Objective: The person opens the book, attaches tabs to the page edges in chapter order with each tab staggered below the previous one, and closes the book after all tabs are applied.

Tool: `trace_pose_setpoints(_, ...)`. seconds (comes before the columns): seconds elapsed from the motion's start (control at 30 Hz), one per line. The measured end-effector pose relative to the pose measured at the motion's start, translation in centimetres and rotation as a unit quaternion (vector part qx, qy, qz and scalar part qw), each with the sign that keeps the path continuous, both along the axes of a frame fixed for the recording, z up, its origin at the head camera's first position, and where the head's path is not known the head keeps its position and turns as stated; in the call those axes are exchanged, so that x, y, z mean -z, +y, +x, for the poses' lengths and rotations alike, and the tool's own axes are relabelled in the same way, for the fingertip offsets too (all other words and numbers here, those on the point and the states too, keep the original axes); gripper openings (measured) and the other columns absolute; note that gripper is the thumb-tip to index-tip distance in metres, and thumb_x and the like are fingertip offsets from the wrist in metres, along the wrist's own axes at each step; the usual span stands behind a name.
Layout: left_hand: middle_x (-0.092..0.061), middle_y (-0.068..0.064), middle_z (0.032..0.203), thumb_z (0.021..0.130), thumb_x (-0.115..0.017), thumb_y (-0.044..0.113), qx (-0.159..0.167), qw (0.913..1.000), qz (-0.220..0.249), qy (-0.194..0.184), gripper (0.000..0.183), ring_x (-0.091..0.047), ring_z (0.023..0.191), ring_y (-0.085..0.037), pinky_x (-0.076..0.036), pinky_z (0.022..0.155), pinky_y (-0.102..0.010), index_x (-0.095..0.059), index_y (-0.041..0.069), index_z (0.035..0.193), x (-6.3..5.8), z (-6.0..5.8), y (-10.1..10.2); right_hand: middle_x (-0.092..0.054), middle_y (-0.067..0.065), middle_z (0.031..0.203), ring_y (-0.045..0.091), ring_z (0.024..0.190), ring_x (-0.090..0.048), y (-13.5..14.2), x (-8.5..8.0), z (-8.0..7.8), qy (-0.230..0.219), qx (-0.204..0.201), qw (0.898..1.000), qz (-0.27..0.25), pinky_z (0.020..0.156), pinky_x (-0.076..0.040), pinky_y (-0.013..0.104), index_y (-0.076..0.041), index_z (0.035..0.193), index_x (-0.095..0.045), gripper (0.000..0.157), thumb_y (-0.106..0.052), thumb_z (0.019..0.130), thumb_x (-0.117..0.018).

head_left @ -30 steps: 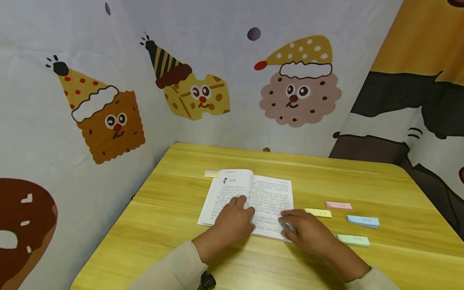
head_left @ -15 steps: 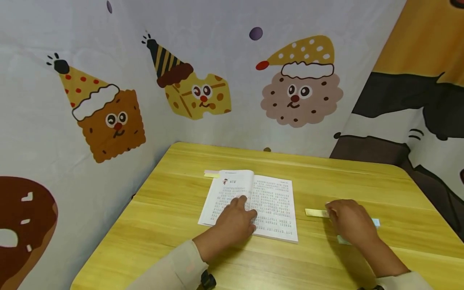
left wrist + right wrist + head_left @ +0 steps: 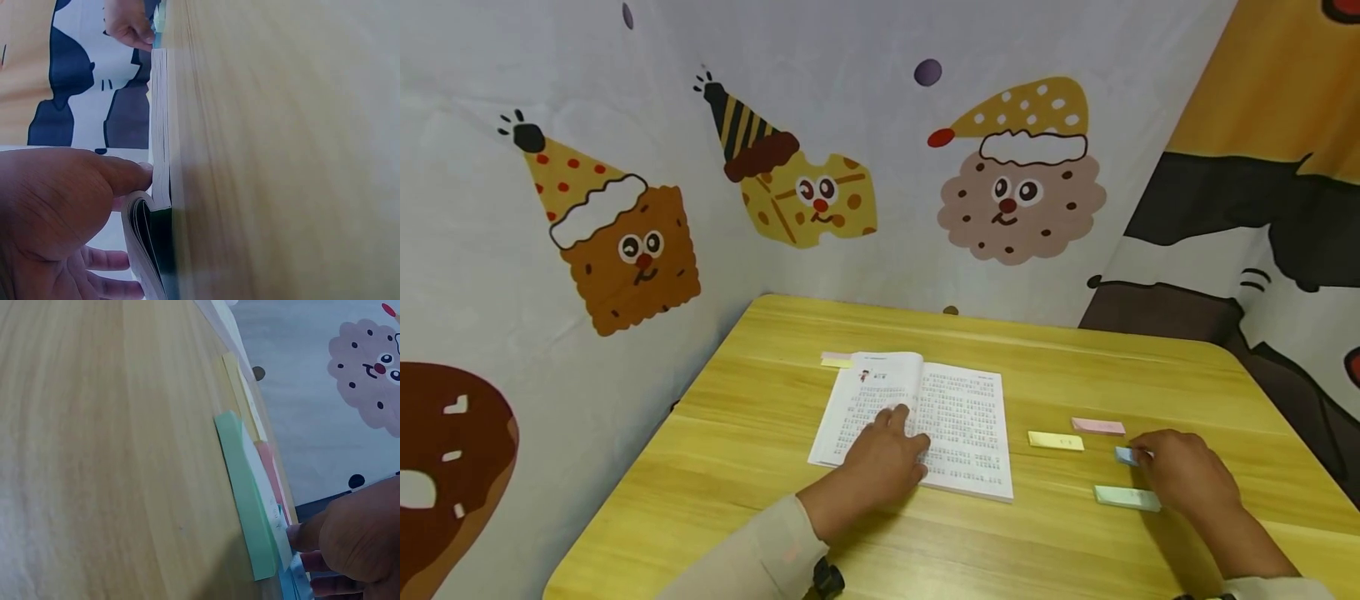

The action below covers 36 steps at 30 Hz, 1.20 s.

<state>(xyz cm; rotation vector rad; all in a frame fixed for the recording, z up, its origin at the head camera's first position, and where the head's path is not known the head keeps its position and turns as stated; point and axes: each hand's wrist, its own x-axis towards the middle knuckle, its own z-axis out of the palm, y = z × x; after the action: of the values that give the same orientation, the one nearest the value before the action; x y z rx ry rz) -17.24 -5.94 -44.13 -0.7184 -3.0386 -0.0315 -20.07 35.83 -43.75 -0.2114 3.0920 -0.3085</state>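
Blue sticky pad (image 3: 1123,456), and somebody's got it! Head view: it's over on the right part of the wood-grain table (image 3: 962,550), and the right hand (image 3: 1191,473) has come in from its right side, thumb and bent fingers pinching it, so only the pad's left end peeks out. Three neighbours lie around it: pink pad (image 3: 1097,427) just beyond and to the left, yellow pad (image 3: 1056,441) farther left, green pad (image 3: 1126,497) on the near side. Across to the left, the left hand (image 3: 883,457) clasps nothing; its fingers rest spread over the open book (image 3: 966,417), close to the gutter. Small paper tabs (image 3: 836,363), one pink, one yellow, poke out at the book's upper left edge. Behind it all, a cloth (image 3: 902,279) printed with cartoon snacks in hats.

To the left wrist view, right down at table level! Here's the book edge-on, thumb lying along the top of the page block, two fingers reaching over the bowed pages, dark green cover beneath. Way up top, the right hand's fingertips meet a bit of blue.

Right wrist view: green pad in front, its top sheet lifted, yellow and pink behind. The blue one's low down, fingers against it; whether the thumb tip also touches the green sheet, I can't tell.
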Motion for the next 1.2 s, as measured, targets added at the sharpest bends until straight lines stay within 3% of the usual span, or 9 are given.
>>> trace_pose_setpoints(0.47,-0.041,-0.019,0.135,0.087,-0.061,0.045,0.012,0.9996,0.011,0.021,0.034,-0.042,0.12,-0.037,-0.045,0.087,-0.045,-0.063,0.025,0.115,-0.03,0.22,-0.26,-0.066,0.016,0.099,0.041,0.088,-0.059,0.03,0.01,0.05,-0.004,0.014,1.0,0.0,0.061,-0.047,0.051,-0.006,0.1,-0.071,0.018,-0.017,0.086,-0.066)
trace_pose_setpoints(0.9,-0.04,-0.018,0.136,0.088,-0.06,0.046,0.012,0.9997,0.012,0.019,0.034,-0.042,0.12,-0.037,-0.045,0.087,-0.045,-0.063,0.026,0.115,0.28,0.13,-0.28,-0.066,0.015,0.098,0.04,0.088,-0.059,0.2,0.09,0.04,-0.016,0.011,1.0,0.001,0.064,-0.046,0.052,-0.009,0.099,-0.071,0.017,-0.02,0.087,-0.066)
trace_pose_setpoints(1.2,-0.039,-0.018,0.136,0.088,-0.06,0.046,0.009,0.9998,0.011,0.017,0.034,-0.041,0.12,-0.036,-0.045,0.086,-0.045,-0.063,0.027,0.115,0.26,0.16,-0.26,-0.065,0.007,0.087,0.029,0.076,-0.06,0.33,0.09,-0.09,-0.02,0.012,1.0,-0.001,0.058,-0.046,0.044,-0.006,0.096,-0.067,0.02,-0.022,0.084,-0.069)
